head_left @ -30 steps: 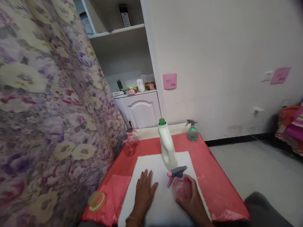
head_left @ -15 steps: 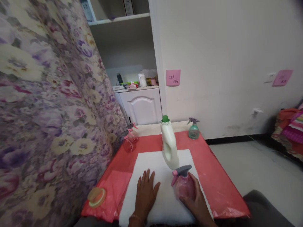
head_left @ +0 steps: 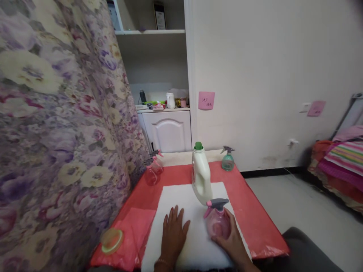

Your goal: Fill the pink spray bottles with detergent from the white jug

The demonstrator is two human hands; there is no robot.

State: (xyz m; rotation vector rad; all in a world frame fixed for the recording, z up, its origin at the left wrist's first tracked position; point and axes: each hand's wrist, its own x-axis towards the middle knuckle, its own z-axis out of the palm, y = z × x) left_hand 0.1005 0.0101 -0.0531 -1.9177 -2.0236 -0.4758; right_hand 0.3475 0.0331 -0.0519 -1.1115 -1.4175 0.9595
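Observation:
My right hand [head_left: 234,240] is wrapped round the body of a pink see-through spray bottle [head_left: 217,225] with a grey and pink trigger head. The bottle is upright over the white cloth [head_left: 195,243]; whether its base touches the cloth I cannot tell. My left hand [head_left: 173,232] lies flat on the same cloth, fingers stretched out, with nothing in it. Just beyond the spray bottle stands a tall cream jug [head_left: 202,175] with a handle and a green cap [head_left: 198,145].
Two pink spray bottles [head_left: 152,175] stand at the table's far left, a green spray bottle [head_left: 227,162] at the far right. A yellowish round lid-like piece [head_left: 112,241] lies front left on the red cover [head_left: 261,219]. A floral curtain [head_left: 70,151] hangs along the left.
The camera view has shifted slightly, so everything sits a little differently in frame. My right hand still grips the spray bottle, and my left hand still rests on the cloth.

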